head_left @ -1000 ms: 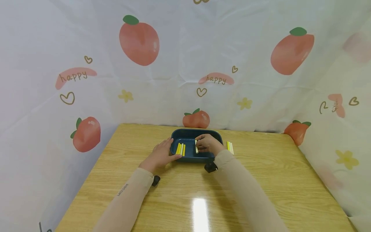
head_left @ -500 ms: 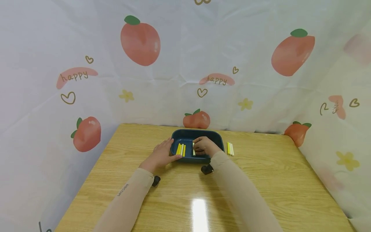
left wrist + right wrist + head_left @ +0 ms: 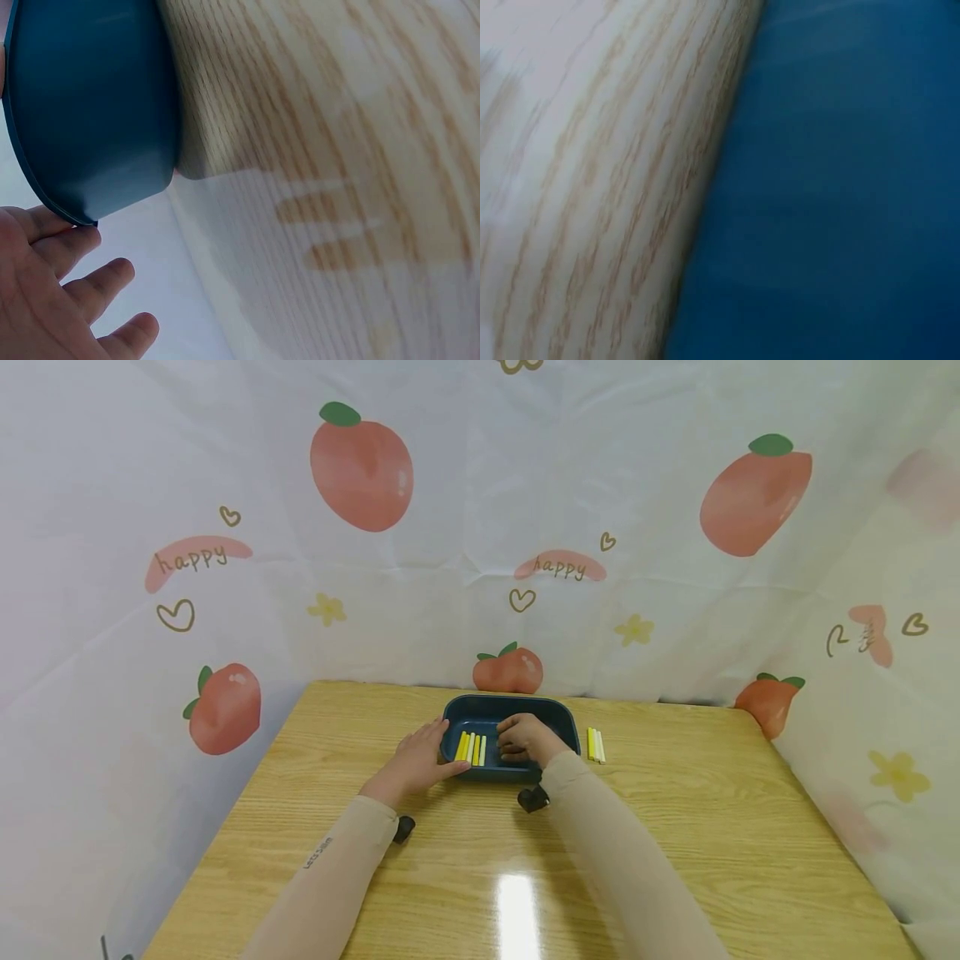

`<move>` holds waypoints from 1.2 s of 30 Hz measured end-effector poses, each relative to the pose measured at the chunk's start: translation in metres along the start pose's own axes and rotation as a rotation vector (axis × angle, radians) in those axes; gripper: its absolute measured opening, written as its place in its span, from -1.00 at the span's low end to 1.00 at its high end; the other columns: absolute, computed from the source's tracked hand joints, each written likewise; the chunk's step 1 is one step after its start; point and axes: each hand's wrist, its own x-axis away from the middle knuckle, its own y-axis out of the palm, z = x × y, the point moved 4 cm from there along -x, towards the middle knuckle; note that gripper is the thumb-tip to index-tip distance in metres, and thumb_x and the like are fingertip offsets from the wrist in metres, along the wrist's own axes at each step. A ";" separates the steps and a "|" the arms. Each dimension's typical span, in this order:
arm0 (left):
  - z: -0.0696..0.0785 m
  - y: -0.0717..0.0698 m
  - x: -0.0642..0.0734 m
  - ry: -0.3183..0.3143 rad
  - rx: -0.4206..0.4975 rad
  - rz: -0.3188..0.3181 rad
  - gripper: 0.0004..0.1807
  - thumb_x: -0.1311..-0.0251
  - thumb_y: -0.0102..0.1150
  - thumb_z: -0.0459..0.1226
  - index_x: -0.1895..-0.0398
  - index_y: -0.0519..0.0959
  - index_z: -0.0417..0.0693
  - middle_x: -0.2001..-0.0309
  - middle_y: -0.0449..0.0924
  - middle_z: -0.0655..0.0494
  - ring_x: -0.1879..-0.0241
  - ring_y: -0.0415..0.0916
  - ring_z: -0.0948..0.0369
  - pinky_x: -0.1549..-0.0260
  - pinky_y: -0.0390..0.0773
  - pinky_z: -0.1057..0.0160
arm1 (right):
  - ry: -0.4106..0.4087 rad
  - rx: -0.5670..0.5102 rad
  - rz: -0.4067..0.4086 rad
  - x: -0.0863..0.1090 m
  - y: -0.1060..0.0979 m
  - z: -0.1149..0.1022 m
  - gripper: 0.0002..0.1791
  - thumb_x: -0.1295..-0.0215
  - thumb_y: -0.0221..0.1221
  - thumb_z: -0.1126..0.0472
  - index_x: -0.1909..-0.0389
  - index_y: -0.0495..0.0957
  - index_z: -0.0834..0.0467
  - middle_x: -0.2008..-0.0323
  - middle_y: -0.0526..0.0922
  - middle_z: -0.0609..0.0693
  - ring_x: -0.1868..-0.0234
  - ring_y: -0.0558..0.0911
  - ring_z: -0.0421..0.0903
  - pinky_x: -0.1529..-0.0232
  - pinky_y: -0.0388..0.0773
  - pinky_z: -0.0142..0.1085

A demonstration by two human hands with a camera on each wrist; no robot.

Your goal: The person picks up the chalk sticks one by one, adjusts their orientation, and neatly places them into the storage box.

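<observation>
A dark blue rectangular tub (image 3: 491, 772) stands near the table's back edge. Inside, at its left end, several yellow and white chalk sticks (image 3: 472, 748) lie side by side, a white chalk stick (image 3: 483, 751) rightmost in the row. My left hand (image 3: 415, 762) rests on the tub's left end, thumb over the near rim; in the left wrist view its fingers (image 3: 101, 289) are spread, some touching the rim. My right hand (image 3: 531, 740) is inside the tub, right of the row, fingers loosely bent with nothing visible in them. Only tub wall and table show in the right wrist view.
Right of the tub, a small group of yellow and white chalk sticks (image 3: 596, 746) lies on the wooden table (image 3: 712, 827). A white printed cloth (image 3: 450, 543) hangs behind the table and along its sides. Black wrist cameras (image 3: 533, 798) sit below the wrists.
My right hand carried a white chalk stick leftward inside the tub and let go of it. It now lies at the row's right end. My left hand stayed in place.
</observation>
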 end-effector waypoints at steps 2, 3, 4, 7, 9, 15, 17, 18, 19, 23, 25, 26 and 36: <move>0.000 0.000 0.000 0.003 -0.003 0.000 0.09 -0.25 0.13 0.30 -0.60 -0.01 -0.17 -0.60 -0.10 -0.09 -0.55 -0.09 -0.09 -0.45 -0.09 -0.24 | -0.001 0.001 0.003 0.001 -0.002 0.000 -0.60 -0.34 0.17 0.48 -0.19 0.51 0.33 0.07 0.58 0.22 0.33 0.62 0.01 0.21 0.70 -0.17; -0.001 0.000 -0.001 0.004 -0.004 0.001 0.09 -0.25 0.13 0.30 -0.60 -0.01 -0.18 -0.60 -0.10 -0.09 -0.55 -0.09 -0.09 -0.45 -0.09 -0.23 | 0.000 0.001 0.004 0.001 -0.003 0.000 -0.61 -0.34 0.17 0.48 -0.19 0.51 0.33 0.06 0.58 0.22 0.32 0.62 0.02 0.20 0.70 -0.16; -0.001 0.000 -0.001 0.005 -0.004 0.003 0.09 -0.25 0.13 0.30 -0.60 -0.01 -0.18 -0.60 -0.09 -0.10 -0.55 -0.09 -0.09 -0.45 -0.09 -0.24 | -0.003 0.004 0.003 0.002 -0.004 0.000 -0.61 -0.35 0.16 0.48 -0.19 0.51 0.33 0.06 0.58 0.22 0.31 0.63 0.02 0.20 0.70 -0.16; -0.003 0.001 -0.002 0.002 -0.002 0.008 0.09 -0.25 0.14 0.30 -0.60 -0.01 -0.18 -0.59 -0.09 -0.10 -0.55 -0.08 -0.09 -0.45 -0.09 -0.24 | -0.012 0.016 -0.002 0.004 -0.006 -0.001 -0.60 -0.34 0.18 0.48 -0.19 0.51 0.33 0.01 0.57 0.22 0.28 0.64 0.04 0.21 0.70 -0.17; -0.004 0.001 -0.002 0.000 -0.002 0.009 0.09 -0.25 0.14 0.30 -0.60 -0.01 -0.18 -0.59 -0.09 -0.10 -0.55 -0.08 -0.09 -0.45 -0.09 -0.23 | -0.020 0.031 -0.010 0.006 -0.008 -0.002 -0.59 -0.34 0.18 0.47 -0.20 0.51 0.32 -0.03 0.57 0.23 0.27 0.65 0.04 0.22 0.70 -0.18; -0.002 0.001 -0.002 0.005 0.001 0.009 0.09 -0.26 0.14 0.29 -0.60 -0.01 -0.19 -0.59 -0.08 -0.11 -0.55 -0.08 -0.10 -0.45 -0.09 -0.24 | -0.039 0.081 -0.022 0.012 -0.014 -0.005 -0.57 -0.32 0.22 0.46 -0.21 0.50 0.33 -0.02 0.59 0.22 0.22 0.66 0.04 0.23 0.70 -0.18; -0.002 0.001 -0.002 0.003 0.002 0.008 0.09 -0.25 0.14 0.29 -0.60 -0.01 -0.19 -0.59 -0.08 -0.10 -0.55 -0.09 -0.10 -0.45 -0.09 -0.24 | -0.045 0.095 -0.028 0.013 -0.016 -0.005 -0.58 -0.32 0.23 0.45 -0.20 0.51 0.33 0.01 0.59 0.22 0.20 0.66 0.06 0.22 0.70 -0.17; -0.001 0.001 -0.002 0.002 0.001 0.007 0.09 -0.25 0.14 0.29 -0.60 -0.01 -0.19 -0.59 -0.09 -0.10 -0.55 -0.09 -0.10 -0.45 -0.09 -0.24 | -0.048 0.100 -0.033 0.014 -0.018 -0.005 -0.58 -0.33 0.22 0.45 -0.20 0.50 0.34 0.02 0.59 0.22 0.19 0.66 0.08 0.21 0.70 -0.16; -0.001 0.001 -0.002 0.001 -0.002 0.007 0.09 -0.25 0.14 0.29 -0.60 -0.01 -0.19 -0.59 -0.08 -0.10 -0.55 -0.08 -0.11 -0.45 -0.08 -0.24 | -0.049 0.104 -0.038 0.015 -0.019 -0.006 -0.58 -0.33 0.22 0.44 -0.20 0.50 0.34 0.02 0.59 0.21 0.17 0.66 0.09 0.20 0.70 -0.16; -0.001 0.001 -0.002 0.003 -0.011 0.006 0.08 -0.26 0.14 0.29 -0.60 0.00 -0.19 -0.59 -0.08 -0.11 -0.54 -0.08 -0.11 -0.45 -0.08 -0.24 | -0.050 0.113 -0.051 0.018 -0.025 -0.007 -0.58 -0.35 0.22 0.42 -0.22 0.49 0.33 0.02 0.60 0.21 0.15 0.65 0.11 0.19 0.70 -0.16; -0.001 0.002 -0.002 0.002 -0.012 0.005 0.08 -0.26 0.14 0.28 -0.60 -0.01 -0.19 -0.59 -0.09 -0.10 -0.55 -0.08 -0.10 -0.45 -0.08 -0.23 | -0.049 0.117 -0.054 0.020 -0.028 -0.007 -0.57 -0.36 0.22 0.39 -0.23 0.49 0.33 0.01 0.60 0.20 0.16 0.65 0.10 0.18 0.70 -0.15; -0.001 0.002 -0.002 0.001 -0.011 0.004 0.08 -0.26 0.14 0.28 -0.60 -0.01 -0.18 -0.60 -0.09 -0.10 -0.55 -0.08 -0.10 -0.45 -0.08 -0.23 | -0.049 0.114 -0.056 0.021 -0.030 -0.008 -0.57 -0.37 0.23 0.38 -0.24 0.49 0.33 0.00 0.60 0.20 0.15 0.65 0.10 0.17 0.70 -0.14; -0.002 0.003 -0.002 0.002 -0.013 0.000 0.08 -0.26 0.15 0.27 -0.60 -0.02 -0.17 -0.60 -0.09 -0.10 -0.55 -0.09 -0.09 -0.45 -0.09 -0.24 | -0.069 0.120 -0.108 0.032 -0.050 -0.013 -0.50 -0.44 0.17 0.30 -0.34 0.37 0.35 -0.19 0.47 0.25 -0.04 0.58 0.22 0.05 0.65 -0.09</move>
